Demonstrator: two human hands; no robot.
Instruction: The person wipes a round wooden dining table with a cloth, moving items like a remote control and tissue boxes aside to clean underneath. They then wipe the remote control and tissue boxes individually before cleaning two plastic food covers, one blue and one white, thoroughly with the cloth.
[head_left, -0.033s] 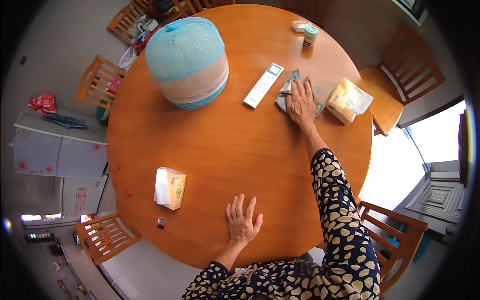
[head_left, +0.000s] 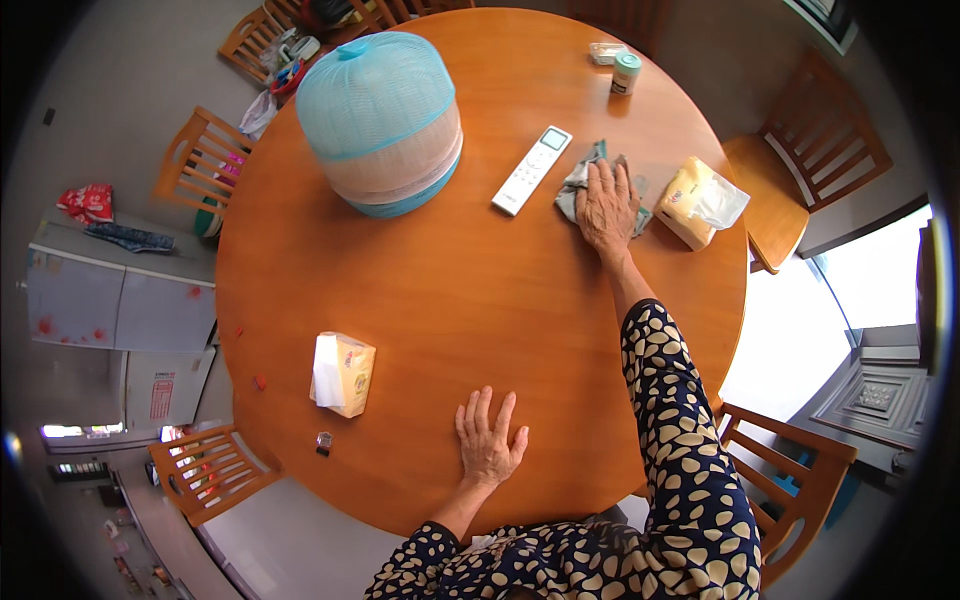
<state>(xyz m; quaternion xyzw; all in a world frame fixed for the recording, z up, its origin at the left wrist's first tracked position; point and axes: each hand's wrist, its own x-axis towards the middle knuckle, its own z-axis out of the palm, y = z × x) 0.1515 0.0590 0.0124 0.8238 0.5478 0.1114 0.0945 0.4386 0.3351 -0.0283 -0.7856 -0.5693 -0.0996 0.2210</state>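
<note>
My right hand [head_left: 606, 212] reaches to the far right of the round wooden table. It lies flat on a crumpled grey-green cloth [head_left: 571, 200], fingers stretched out and pressing down; part of the cloth is hidden beneath it. Just left of the cloth lies a white remote control [head_left: 532, 171]. On its right sits a yellow tissue pack [head_left: 690, 203] with a clear film flap. My left hand [head_left: 488, 440] rests on the table near the front edge, its fingers spread and nothing in it.
A blue-and-white mesh food cover [head_left: 380, 125] stands at the back left. Another tissue pack [head_left: 343, 375] and a small dark-and-clear object [head_left: 324, 443] lie front left. A lidded jar [head_left: 625, 74] and a clear box [head_left: 607, 53] stand far right. Wooden chairs [head_left: 790, 455] surround the table [head_left: 430, 290].
</note>
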